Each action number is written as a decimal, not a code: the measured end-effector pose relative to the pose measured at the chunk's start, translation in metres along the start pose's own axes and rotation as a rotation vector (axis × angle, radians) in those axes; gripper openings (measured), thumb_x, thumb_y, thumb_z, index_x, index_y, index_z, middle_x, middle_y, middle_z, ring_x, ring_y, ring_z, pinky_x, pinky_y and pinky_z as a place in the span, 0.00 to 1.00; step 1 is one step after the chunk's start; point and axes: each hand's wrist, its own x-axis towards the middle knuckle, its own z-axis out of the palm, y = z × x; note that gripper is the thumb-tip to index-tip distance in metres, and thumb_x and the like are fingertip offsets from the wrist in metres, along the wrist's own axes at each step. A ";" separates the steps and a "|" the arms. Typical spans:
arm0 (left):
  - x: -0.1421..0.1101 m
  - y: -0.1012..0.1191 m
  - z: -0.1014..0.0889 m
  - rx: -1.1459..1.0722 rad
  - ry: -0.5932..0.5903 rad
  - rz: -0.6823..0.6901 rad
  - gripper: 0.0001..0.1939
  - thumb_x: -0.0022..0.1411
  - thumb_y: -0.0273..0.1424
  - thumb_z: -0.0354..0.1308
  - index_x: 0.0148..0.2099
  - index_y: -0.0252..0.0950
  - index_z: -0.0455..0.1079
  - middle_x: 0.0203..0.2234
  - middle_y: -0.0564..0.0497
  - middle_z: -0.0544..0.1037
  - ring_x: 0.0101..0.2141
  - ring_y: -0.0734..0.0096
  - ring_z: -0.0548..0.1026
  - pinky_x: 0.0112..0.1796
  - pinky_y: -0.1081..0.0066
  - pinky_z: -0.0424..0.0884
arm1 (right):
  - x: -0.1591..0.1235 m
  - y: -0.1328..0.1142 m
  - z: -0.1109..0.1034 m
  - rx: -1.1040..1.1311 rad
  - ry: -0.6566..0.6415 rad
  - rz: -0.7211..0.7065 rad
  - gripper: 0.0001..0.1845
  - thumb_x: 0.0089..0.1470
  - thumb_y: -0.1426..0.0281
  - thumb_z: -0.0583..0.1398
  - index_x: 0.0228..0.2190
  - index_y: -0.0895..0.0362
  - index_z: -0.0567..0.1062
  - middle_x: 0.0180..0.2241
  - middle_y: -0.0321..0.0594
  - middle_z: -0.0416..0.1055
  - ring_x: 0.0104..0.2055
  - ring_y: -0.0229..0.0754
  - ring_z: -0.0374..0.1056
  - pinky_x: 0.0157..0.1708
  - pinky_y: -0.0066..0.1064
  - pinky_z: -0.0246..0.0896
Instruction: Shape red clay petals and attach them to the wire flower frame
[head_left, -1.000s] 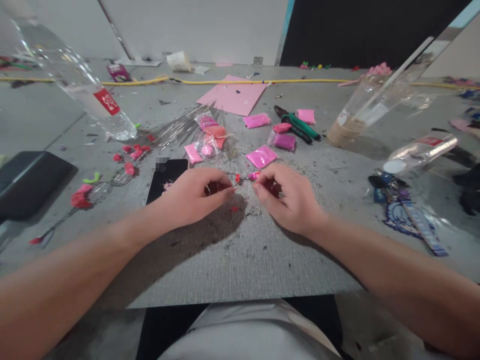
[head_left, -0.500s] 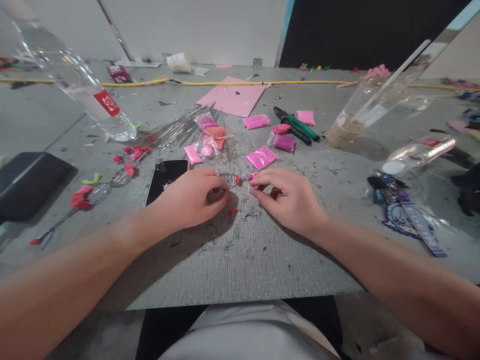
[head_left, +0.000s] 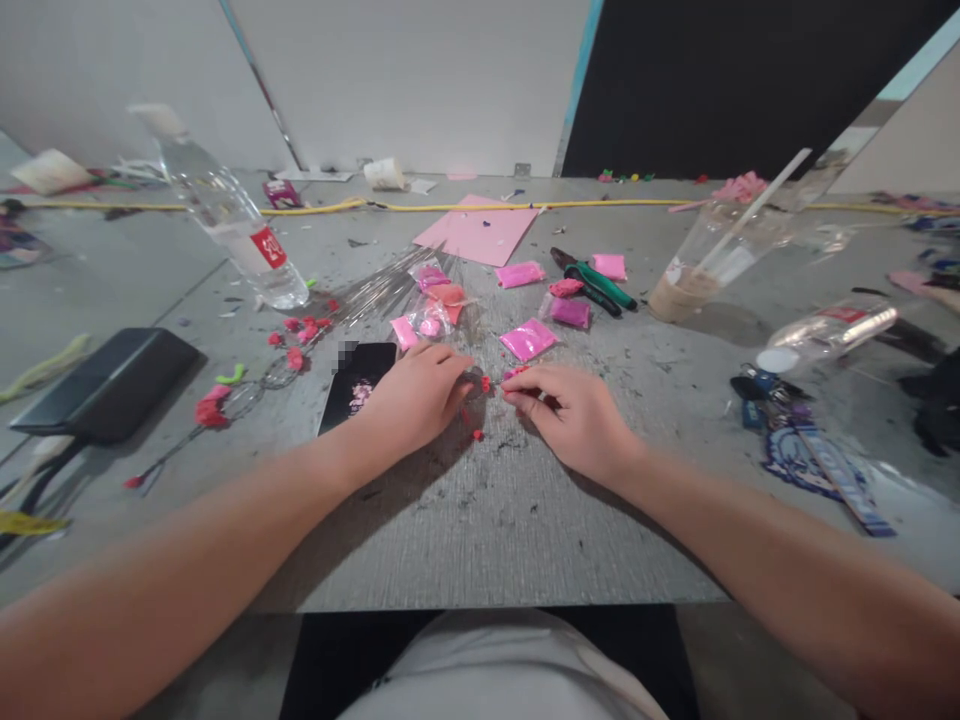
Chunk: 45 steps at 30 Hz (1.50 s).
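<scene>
Wire (head_left: 477,377): ran left to right, pink clay (head_left: 514,373) rightmost
Right hand (head_left: 577,408): pinched that clay
Left hand (head_left: 411,398): grip couldn't be told

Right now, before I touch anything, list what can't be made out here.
All in the head view:
Left hand: anything at its fingertips is hidden by its own fingers.
Pink-red piece: partly covered by the fingers of the right hand; full shape unclear.
Phone: lower right part hidden by the left hand and wrist.
Bottle label: print too small and blurred.
Black object: cut off by the right edge.
</scene>
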 end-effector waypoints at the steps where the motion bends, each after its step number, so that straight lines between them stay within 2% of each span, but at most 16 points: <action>1: 0.000 0.002 0.000 -0.006 0.001 -0.016 0.14 0.72 0.30 0.52 0.51 0.32 0.76 0.40 0.40 0.78 0.44 0.52 0.75 0.48 0.55 0.70 | 0.000 0.000 0.000 0.000 -0.012 0.017 0.06 0.64 0.73 0.61 0.38 0.57 0.81 0.34 0.40 0.82 0.35 0.40 0.76 0.38 0.32 0.69; 4: -0.001 0.005 -0.001 -0.049 0.003 -0.075 0.12 0.71 0.31 0.52 0.43 0.34 0.77 0.33 0.43 0.77 0.39 0.55 0.74 0.41 0.59 0.69 | 0.000 0.000 -0.001 0.009 -0.025 0.057 0.05 0.63 0.73 0.62 0.36 0.57 0.80 0.30 0.37 0.80 0.31 0.38 0.74 0.35 0.30 0.66; 8: -0.001 0.002 -0.007 -0.151 0.064 -0.219 0.11 0.67 0.29 0.54 0.32 0.36 0.72 0.26 0.48 0.75 0.30 0.62 0.71 0.34 0.63 0.64 | -0.001 0.001 -0.003 0.025 -0.043 0.064 0.04 0.62 0.72 0.64 0.33 0.56 0.80 0.28 0.36 0.79 0.28 0.37 0.72 0.30 0.28 0.63; 12: -0.001 -0.003 -0.010 -0.343 0.167 -0.397 0.09 0.67 0.34 0.57 0.35 0.36 0.72 0.26 0.49 0.76 0.26 0.66 0.70 0.31 0.65 0.63 | -0.001 0.003 -0.002 0.042 -0.026 0.093 0.05 0.63 0.70 0.64 0.34 0.57 0.80 0.29 0.36 0.79 0.27 0.37 0.73 0.28 0.28 0.63; 15: -0.003 0.000 -0.007 -0.575 0.165 -0.475 0.12 0.68 0.40 0.57 0.37 0.37 0.70 0.26 0.51 0.76 0.24 0.69 0.72 0.28 0.68 0.65 | 0.000 0.004 -0.002 0.045 0.001 0.100 0.08 0.65 0.67 0.63 0.35 0.56 0.80 0.28 0.36 0.79 0.28 0.38 0.73 0.30 0.30 0.64; 21: -0.007 0.025 -0.007 -0.953 0.112 -0.490 0.15 0.67 0.41 0.59 0.32 0.37 0.65 0.22 0.55 0.71 0.22 0.76 0.68 0.26 0.72 0.66 | -0.001 0.006 -0.002 0.062 0.076 0.106 0.10 0.68 0.65 0.59 0.40 0.55 0.80 0.36 0.40 0.79 0.32 0.39 0.75 0.34 0.33 0.67; 25: -0.009 0.033 -0.008 -1.066 0.096 -0.501 0.15 0.65 0.38 0.62 0.31 0.37 0.64 0.20 0.57 0.70 0.21 0.77 0.67 0.25 0.74 0.65 | -0.003 0.004 0.000 0.162 0.099 0.153 0.09 0.66 0.64 0.61 0.40 0.55 0.80 0.37 0.39 0.79 0.33 0.39 0.75 0.33 0.32 0.70; 30: -0.010 0.037 -0.006 -1.159 0.083 -0.505 0.13 0.64 0.37 0.64 0.32 0.37 0.65 0.19 0.58 0.72 0.21 0.77 0.70 0.25 0.75 0.67 | -0.003 -0.002 0.000 0.218 0.123 0.175 0.04 0.60 0.66 0.67 0.36 0.54 0.81 0.35 0.39 0.79 0.36 0.40 0.75 0.28 0.29 0.67; 34: -0.012 0.042 -0.005 -1.306 0.064 -0.530 0.09 0.61 0.33 0.67 0.37 0.35 0.71 0.23 0.57 0.75 0.22 0.79 0.72 0.26 0.76 0.70 | -0.002 -0.006 -0.002 0.176 0.168 0.096 0.05 0.58 0.69 0.68 0.30 0.56 0.80 0.31 0.38 0.78 0.33 0.38 0.73 0.28 0.28 0.66; 39: -0.015 0.046 -0.005 -1.416 0.081 -0.567 0.09 0.60 0.32 0.69 0.39 0.34 0.74 0.29 0.56 0.77 0.25 0.79 0.76 0.30 0.75 0.75 | -0.004 -0.008 -0.001 0.062 0.158 -0.063 0.04 0.60 0.73 0.65 0.34 0.58 0.82 0.32 0.40 0.77 0.31 0.36 0.70 0.27 0.28 0.65; 45: -0.017 0.047 0.000 -1.497 0.037 -0.578 0.12 0.59 0.32 0.71 0.38 0.35 0.70 0.28 0.58 0.77 0.27 0.78 0.77 0.34 0.74 0.78 | -0.007 -0.009 0.003 0.031 0.151 -0.055 0.05 0.60 0.75 0.64 0.34 0.58 0.82 0.33 0.41 0.77 0.33 0.38 0.71 0.28 0.29 0.66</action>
